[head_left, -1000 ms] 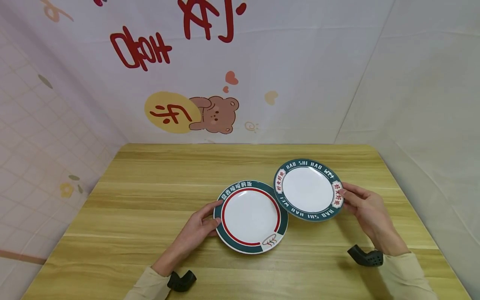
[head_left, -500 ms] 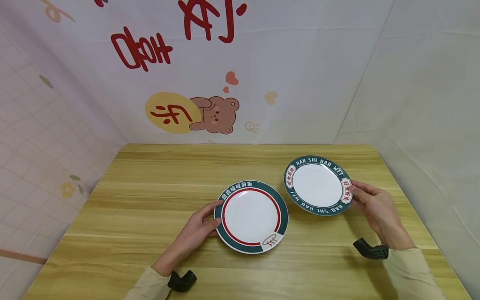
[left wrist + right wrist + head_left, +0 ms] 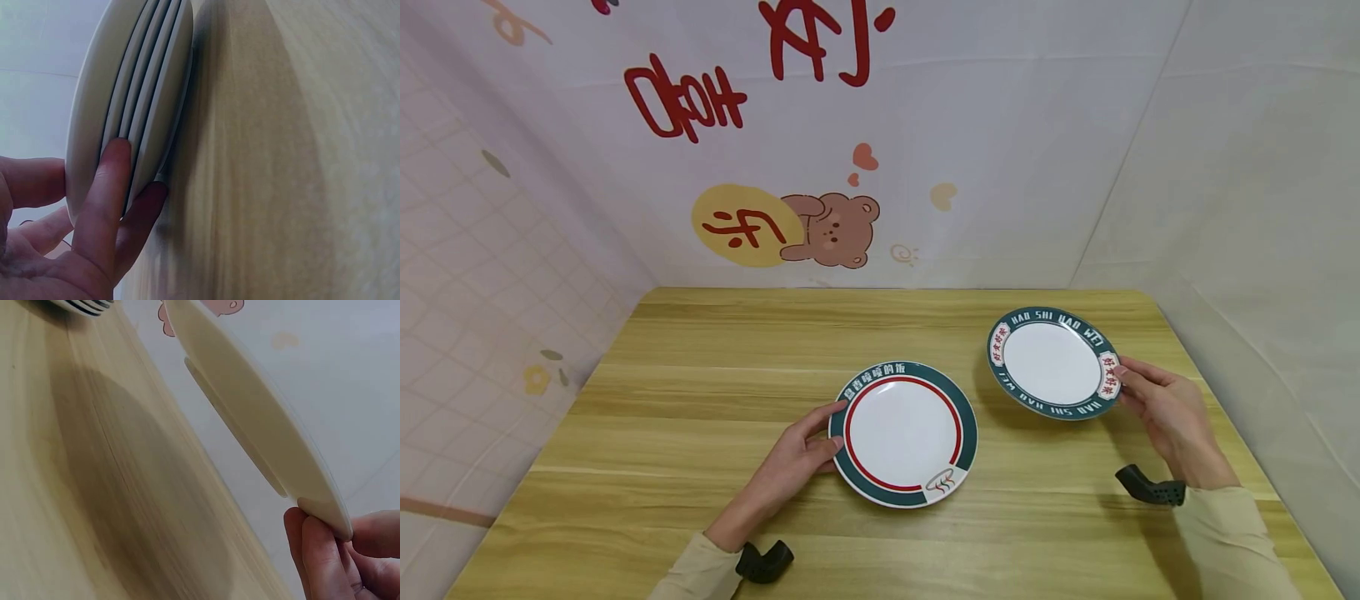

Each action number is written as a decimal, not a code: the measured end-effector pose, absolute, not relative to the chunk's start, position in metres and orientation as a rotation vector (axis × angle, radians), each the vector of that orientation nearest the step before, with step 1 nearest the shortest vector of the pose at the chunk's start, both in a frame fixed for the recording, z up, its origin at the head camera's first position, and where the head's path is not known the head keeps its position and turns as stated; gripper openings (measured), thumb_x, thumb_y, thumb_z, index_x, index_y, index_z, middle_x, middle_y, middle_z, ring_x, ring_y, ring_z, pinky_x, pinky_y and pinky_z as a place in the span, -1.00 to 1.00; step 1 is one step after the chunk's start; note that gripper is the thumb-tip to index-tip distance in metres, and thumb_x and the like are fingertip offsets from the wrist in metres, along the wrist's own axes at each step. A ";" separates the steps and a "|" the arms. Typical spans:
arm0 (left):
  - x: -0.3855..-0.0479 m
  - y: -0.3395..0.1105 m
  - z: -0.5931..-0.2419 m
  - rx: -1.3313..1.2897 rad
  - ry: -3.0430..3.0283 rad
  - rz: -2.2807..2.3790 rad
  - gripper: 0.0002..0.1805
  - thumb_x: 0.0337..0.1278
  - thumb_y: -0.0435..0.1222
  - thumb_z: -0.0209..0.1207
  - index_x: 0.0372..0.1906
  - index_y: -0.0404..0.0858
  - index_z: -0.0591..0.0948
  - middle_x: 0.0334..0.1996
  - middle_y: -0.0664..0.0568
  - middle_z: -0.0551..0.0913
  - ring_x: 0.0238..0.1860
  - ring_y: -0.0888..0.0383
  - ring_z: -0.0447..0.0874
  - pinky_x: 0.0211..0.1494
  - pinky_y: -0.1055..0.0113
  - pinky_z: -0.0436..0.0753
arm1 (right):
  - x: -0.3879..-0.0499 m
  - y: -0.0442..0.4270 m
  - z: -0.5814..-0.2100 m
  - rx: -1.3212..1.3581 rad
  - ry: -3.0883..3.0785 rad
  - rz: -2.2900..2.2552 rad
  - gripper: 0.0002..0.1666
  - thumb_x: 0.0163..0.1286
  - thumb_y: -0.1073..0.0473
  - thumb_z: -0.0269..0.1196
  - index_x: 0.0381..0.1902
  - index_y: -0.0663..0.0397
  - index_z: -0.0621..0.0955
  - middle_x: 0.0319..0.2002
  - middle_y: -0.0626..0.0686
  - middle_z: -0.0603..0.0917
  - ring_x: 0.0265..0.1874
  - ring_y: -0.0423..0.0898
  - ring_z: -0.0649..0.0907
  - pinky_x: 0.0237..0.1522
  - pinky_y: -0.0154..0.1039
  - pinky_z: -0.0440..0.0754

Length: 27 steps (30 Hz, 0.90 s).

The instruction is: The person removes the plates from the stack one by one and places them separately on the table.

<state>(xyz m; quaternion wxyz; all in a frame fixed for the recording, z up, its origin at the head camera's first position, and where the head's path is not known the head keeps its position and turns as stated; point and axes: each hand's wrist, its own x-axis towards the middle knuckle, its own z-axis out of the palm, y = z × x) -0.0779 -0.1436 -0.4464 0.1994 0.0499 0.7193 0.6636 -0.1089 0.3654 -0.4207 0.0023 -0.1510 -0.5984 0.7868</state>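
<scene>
In the head view, a stack of plates [image 3: 902, 433] rests on the table; its top plate is white with a dark green rim and a red ring. The left wrist view shows the rims of several stacked plates [image 3: 140, 81]. My left hand [image 3: 793, 454] holds the stack at its left edge, fingers [image 3: 103, 194] along the rims. Off to the right, my right hand [image 3: 1168, 417] pinches a single plate [image 3: 1051, 363] by its right edge, its green rim lettered in white. In the right wrist view this plate [image 3: 262, 425] is tilted, held above the table, underside showing.
The wooden table [image 3: 685, 358] meets a printed white cloth backdrop [image 3: 1000, 108] behind and cloth walls [image 3: 1247, 192] at the sides. A black wrist mount [image 3: 763, 562] sits at the left wrist, another mount [image 3: 1150, 487] at the right. The plate's shadow [image 3: 137, 475] lies on the table.
My right hand has carried its plate rightward and slightly farther back, away from the stack; the plates overlapped in view before and now stand apart. The left hand and the stack stay put.
</scene>
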 end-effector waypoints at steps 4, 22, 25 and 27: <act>-0.078 -0.144 -0.445 0.142 2.010 1.854 -0.40 0.51 -0.44 0.10 0.56 -0.25 0.31 0.48 -0.39 0.29 0.18 -0.12 0.67 0.06 0.18 0.76 | -0.111 0.370 -0.422 -0.504 -1.867 2.462 -0.80 0.44 0.30 0.35 -0.23 -0.11 0.84 -0.25 -0.17 0.78 -0.32 -0.26 0.75 -0.27 -0.41 0.75; -0.078 -0.145 -0.446 0.160 2.005 1.845 -0.39 0.51 -0.44 0.09 0.57 -0.25 0.30 0.48 -0.39 0.29 0.20 -0.13 0.66 0.06 0.18 0.76 | -0.123 0.386 -0.426 -0.582 -1.901 2.413 -0.79 0.41 0.31 0.37 -0.29 -0.14 0.83 -0.30 -0.18 0.77 -0.37 -0.24 0.75 -0.31 -0.38 0.76; -0.078 -0.145 -0.445 0.157 1.991 1.853 -0.39 0.51 -0.45 0.09 0.57 -0.24 0.30 0.48 -0.39 0.29 0.20 -0.13 0.65 0.07 0.17 0.75 | -0.125 0.389 -0.426 -0.605 -1.901 2.409 -0.80 0.40 0.31 0.38 -0.29 -0.14 0.83 -0.31 -0.18 0.78 -0.37 -0.23 0.76 -0.31 -0.37 0.76; -0.078 -0.145 -0.445 0.155 1.989 1.854 -0.39 0.51 -0.44 0.09 0.57 -0.24 0.30 0.48 -0.39 0.29 0.20 -0.13 0.65 0.08 0.17 0.75 | -0.126 0.390 -0.427 -0.616 -1.905 2.403 -0.81 0.40 0.30 0.39 -0.30 -0.13 0.83 -0.31 -0.17 0.77 -0.37 -0.22 0.76 -0.31 -0.37 0.76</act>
